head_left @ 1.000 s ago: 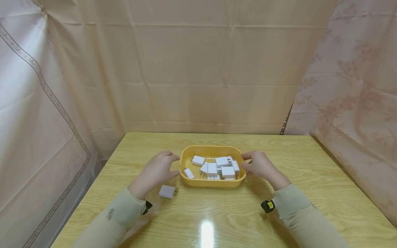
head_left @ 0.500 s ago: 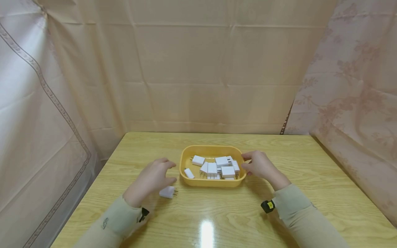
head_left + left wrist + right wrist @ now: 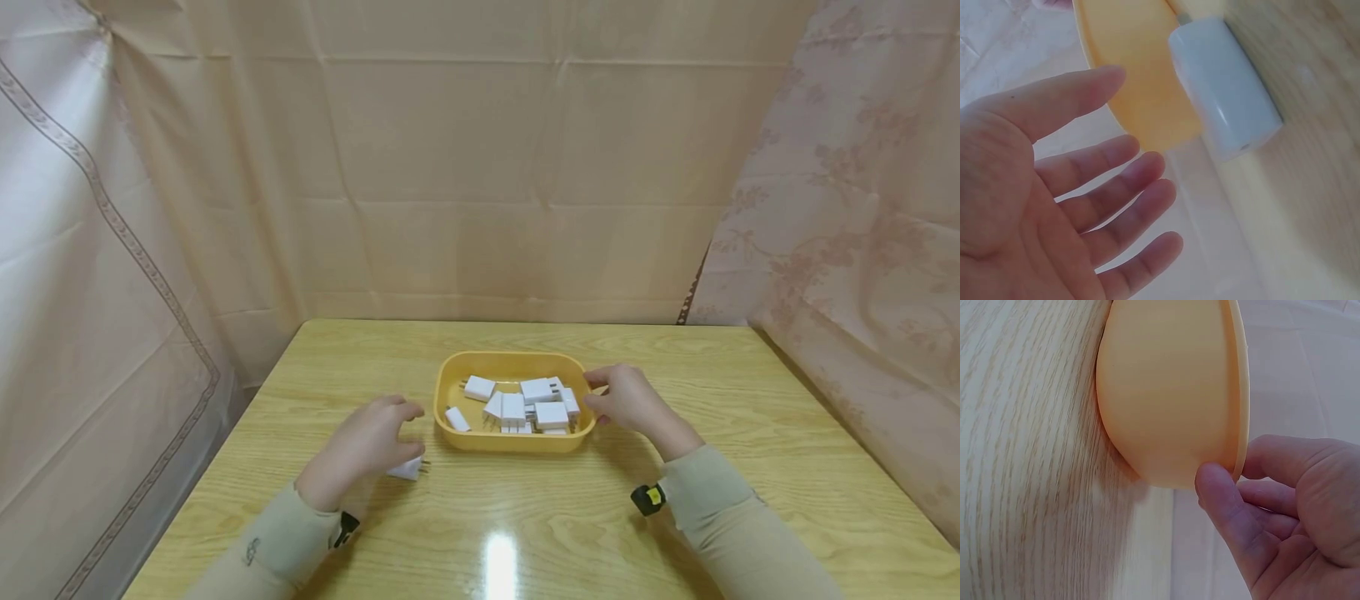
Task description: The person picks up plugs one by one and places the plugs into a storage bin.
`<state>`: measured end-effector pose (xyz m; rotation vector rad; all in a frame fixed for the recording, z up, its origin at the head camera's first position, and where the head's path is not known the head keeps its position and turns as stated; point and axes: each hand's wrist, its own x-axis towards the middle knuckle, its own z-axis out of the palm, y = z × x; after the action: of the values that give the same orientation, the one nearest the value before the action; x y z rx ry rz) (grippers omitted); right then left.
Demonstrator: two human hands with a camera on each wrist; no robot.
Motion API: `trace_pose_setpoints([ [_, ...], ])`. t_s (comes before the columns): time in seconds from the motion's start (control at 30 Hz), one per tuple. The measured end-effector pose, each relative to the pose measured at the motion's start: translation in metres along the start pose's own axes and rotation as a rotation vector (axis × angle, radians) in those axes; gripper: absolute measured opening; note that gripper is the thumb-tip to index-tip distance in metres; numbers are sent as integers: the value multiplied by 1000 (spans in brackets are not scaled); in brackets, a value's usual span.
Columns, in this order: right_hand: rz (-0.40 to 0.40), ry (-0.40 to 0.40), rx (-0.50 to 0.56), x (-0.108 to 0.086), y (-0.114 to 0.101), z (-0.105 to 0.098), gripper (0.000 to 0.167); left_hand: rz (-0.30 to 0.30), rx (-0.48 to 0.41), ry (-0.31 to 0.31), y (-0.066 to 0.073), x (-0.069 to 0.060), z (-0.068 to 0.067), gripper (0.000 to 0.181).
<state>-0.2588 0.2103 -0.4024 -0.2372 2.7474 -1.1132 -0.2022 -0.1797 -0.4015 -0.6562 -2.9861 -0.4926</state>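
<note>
A yellow plastic tray stands on the table, holding several white plug-in chargers with metal prongs. At its right end, my right hand grips the tray; in the right wrist view the thumb lies against the outer wall and the other fingers are by the rim. My left hand is off the tray's left end, fingers apart and palm bare. One loose white charger lies on the table, partly covered by the left hand in the head view. The left wrist view shows this charger apart from the fingertips.
The wood-grain table has its far edge near a beige curtain. Patterned cloth hangs on the left and right. Bare table surface surrounds the tray.
My left hand has moved left and toward me from the tray's left end, now partly over the loose charger. The right hand and the tray have stayed in place.
</note>
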Motion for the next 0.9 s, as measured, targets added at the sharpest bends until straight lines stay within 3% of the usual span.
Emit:
trace_pose_setpoints([
  [0.9, -1, -8, 5, 0, 2, 1, 50, -45, 28, -79, -1, -5, 13, 39],
])
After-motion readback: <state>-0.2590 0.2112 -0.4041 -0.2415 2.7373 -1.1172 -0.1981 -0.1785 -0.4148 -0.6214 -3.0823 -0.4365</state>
